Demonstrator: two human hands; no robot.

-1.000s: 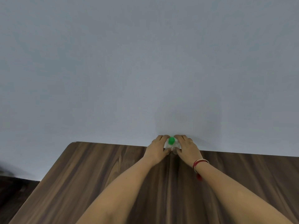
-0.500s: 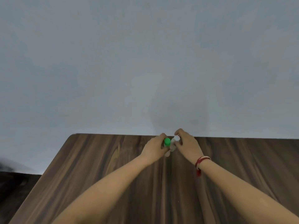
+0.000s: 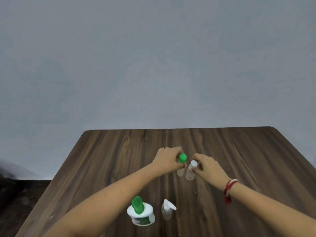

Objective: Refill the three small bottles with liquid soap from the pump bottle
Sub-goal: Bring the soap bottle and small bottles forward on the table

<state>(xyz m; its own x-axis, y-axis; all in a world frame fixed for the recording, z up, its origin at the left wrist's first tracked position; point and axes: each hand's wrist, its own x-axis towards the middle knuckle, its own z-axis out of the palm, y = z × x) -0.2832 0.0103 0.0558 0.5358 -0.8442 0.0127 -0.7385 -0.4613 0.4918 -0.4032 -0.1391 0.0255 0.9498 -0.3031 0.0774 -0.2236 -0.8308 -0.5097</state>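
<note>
Left hand (image 3: 168, 159) grips green-capped bottle (image 3: 181, 164), right hand (image 3: 207, 165) grips white-capped bottle (image 3: 191, 171), mid-frame. Risk: bottles knock together, tip on tabletop (image 3: 111, 151).

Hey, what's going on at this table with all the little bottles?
A person at a wooden table holds two small clear bottles side by side. The left hand grips the green-capped bottle, the right hand the white-capped bottle. Both caps are on, so no soap is going in yet. Nearer the person stand the pump bottle and a third small bottle.
</note>
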